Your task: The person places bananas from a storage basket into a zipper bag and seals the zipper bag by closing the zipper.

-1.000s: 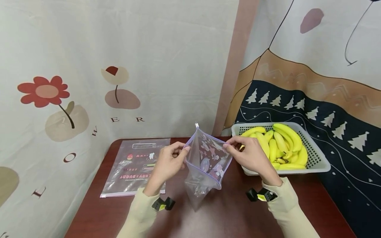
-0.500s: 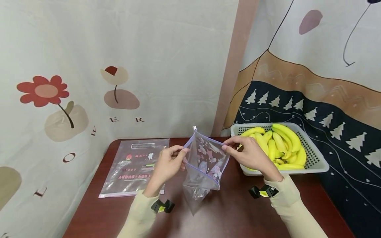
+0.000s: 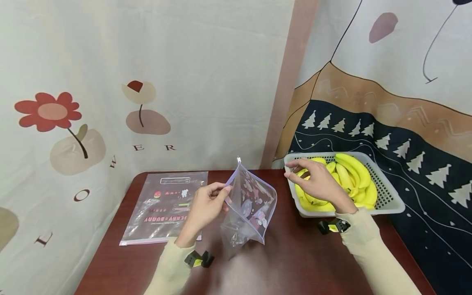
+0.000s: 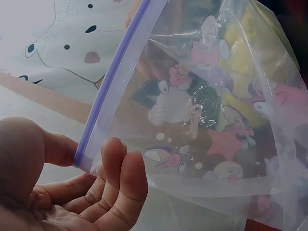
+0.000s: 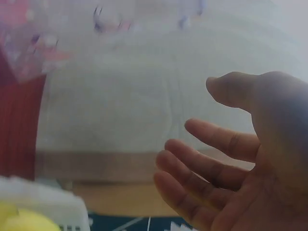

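A clear zip bag (image 3: 250,200) with a purple zip edge and printed cartoon figures hangs with its mouth spread apart. My left hand (image 3: 207,209) pinches its edge between thumb and fingers; the left wrist view shows the purple strip (image 4: 111,91) running up from that grip. My right hand (image 3: 318,182) is off the bag, fingers loosely bent with nothing between them, over the left part of the grey basket (image 3: 392,192). In the right wrist view the right hand (image 5: 216,163) has thumb and fingers apart. Yellow bananas (image 3: 354,172) fill the basket, partly hidden behind this hand.
A second clear zip bag (image 3: 166,209) with pink lettering lies flat on the left of the dark red table (image 3: 287,262). Printed curtains (image 3: 206,82) hang close behind the table and along its right side.
My right hand has let go of the bag's edge and moved right, over the basket. The bag's free side has sagged slightly, while the left hand keeps its hold.
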